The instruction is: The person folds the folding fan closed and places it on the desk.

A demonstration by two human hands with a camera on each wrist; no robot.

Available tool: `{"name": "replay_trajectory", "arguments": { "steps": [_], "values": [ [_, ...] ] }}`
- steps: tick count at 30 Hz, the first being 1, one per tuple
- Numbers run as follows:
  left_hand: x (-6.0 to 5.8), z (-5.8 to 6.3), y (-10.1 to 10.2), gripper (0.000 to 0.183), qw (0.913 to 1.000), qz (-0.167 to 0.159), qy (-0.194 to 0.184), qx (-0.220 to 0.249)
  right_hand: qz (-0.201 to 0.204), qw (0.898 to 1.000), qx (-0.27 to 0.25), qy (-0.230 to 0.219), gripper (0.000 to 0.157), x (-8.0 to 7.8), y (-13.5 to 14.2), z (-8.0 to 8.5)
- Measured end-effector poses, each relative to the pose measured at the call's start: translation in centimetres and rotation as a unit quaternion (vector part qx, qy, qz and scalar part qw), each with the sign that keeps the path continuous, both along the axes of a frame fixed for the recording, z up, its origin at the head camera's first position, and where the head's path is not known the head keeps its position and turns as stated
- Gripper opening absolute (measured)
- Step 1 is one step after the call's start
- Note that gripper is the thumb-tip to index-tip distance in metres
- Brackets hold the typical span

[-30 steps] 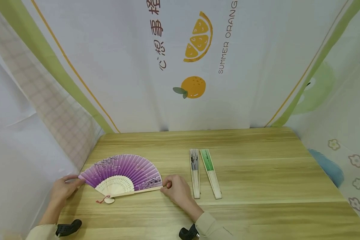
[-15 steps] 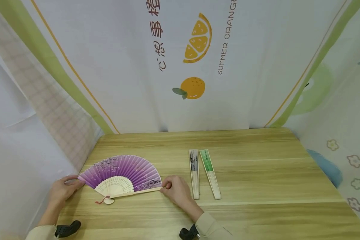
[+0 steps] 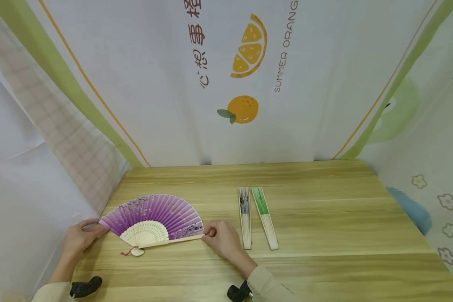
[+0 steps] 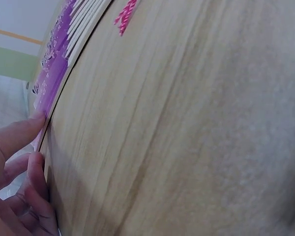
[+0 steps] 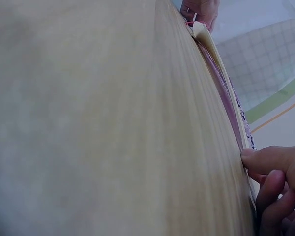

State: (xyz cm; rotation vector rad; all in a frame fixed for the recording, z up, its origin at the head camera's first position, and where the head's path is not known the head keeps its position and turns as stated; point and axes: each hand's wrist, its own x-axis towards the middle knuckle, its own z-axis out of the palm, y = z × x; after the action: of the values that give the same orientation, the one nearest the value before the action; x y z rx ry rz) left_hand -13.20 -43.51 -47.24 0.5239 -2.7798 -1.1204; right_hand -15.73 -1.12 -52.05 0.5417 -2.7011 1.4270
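Purple fan (image 3: 154, 212), spread in wide arc on L side of worktop (image 3: 324, 226), pivot toward person; whether quite flat or slightly raised, can't tell. Dark branches & pale blossoms on sheet; cream, pierced ribs. Red tassel (image 4: 127, 15) just beside pivot. L hand (image 3: 79, 239): narrow, pinching L edge of purple fan btwn thumb & finger. R hand (image 3: 224, 239): likewise narrow, pinching outer end of R guard rib, other fingers curled (R wrist view). Just R of R hand: grey fan (image 3: 245, 205), folded, pointing away from person; next to it, green fan (image 3: 264, 218), also folded, slanted, far ends close together, near ends wider apart. Behind worktop: white cloth (image 3: 287, 130) w/ orange-fruit print & lettering. Near wrists: pale sleeves (image 3: 53, 292), black mounts (image 3: 86, 287).
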Motion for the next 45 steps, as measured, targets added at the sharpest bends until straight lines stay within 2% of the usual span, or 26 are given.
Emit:
{"name": "replay_trajectory", "arguments": {
  "steps": [8, 21, 28, 34, 40, 45],
  "values": [
    [-0.2, -0.1, 0.0, 0.06, 0.9998, -0.011, 0.008, 0.01, 0.0, 1.0, 0.013, 0.008, 0.017, -0.1, -0.1, 0.0],
    [-0.9, 0.2, -0.7, 0.059, 0.998, -0.041, -0.015, 0.045, 0.03, 0.999, 0.017, 0.01, 0.02, -0.7, 0.1, 0.1],
    [-1.3, 0.7, -0.7, 0.069, 0.9976, -0.052, -0.041, 0.018, 0.038, 0.999, 0.012, 0.015, 0.021, -0.8, 0.2, 0.3],
    [-1.3, 0.6, -0.9, 0.069, 0.9966, -0.071, -0.036, 0.019, 0.04, 0.999, 0.009, 0.011, 0.021, -0.8, 0.2, 0.5],
    [-1.6, 0.4, -1.3, 0.073, 0.9951, -0.089, -0.041, -0.011, 0.036, 0.999, 0.015, 0.01, 0.022, -0.6, 0.1, 0.6],
    [-2.0, 0.5, -1.7, 0.081, 0.9927, -0.1, -0.066, -0.019, 0.035, 0.999, 0.015, 0.003, 0.022, -0.6, 0.1, 0.5]
  ]
}}
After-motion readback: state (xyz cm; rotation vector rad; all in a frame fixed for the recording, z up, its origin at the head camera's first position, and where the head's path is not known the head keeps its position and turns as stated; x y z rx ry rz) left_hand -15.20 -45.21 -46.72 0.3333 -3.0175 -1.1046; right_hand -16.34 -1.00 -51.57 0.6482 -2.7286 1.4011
